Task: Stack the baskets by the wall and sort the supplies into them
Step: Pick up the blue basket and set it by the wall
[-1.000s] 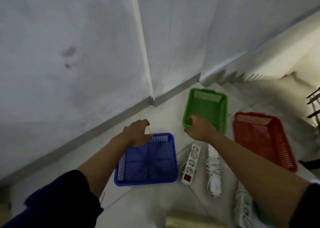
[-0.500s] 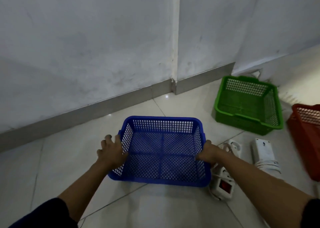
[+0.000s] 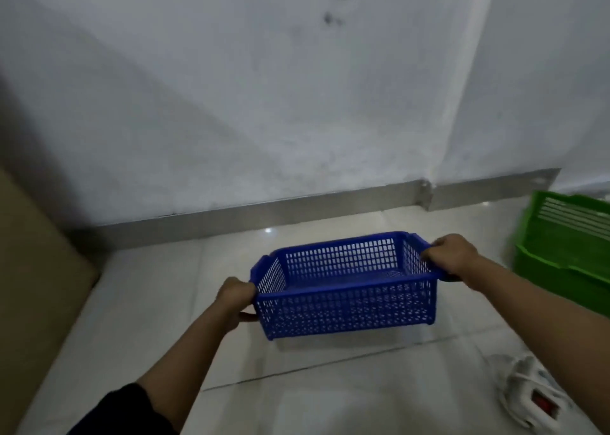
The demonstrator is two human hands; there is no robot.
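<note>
Early stage, we judge: nothing stacked, nothing sorted yet. Left hand [image 3: 236, 297] and right hand [image 3: 450, 256] have fingers clamped on the blue basket [image 3: 345, 289], held above the floor at frame centre, near the wall. Green basket [image 3: 567, 249] is cut off right; power strip [image 3: 534, 398] is blurred.

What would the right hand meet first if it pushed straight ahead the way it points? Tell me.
Probably bare floor, then the baseboard under the wall; the right hand gripping the blue basket has nothing visible ahead, though depth is unclear.
</note>
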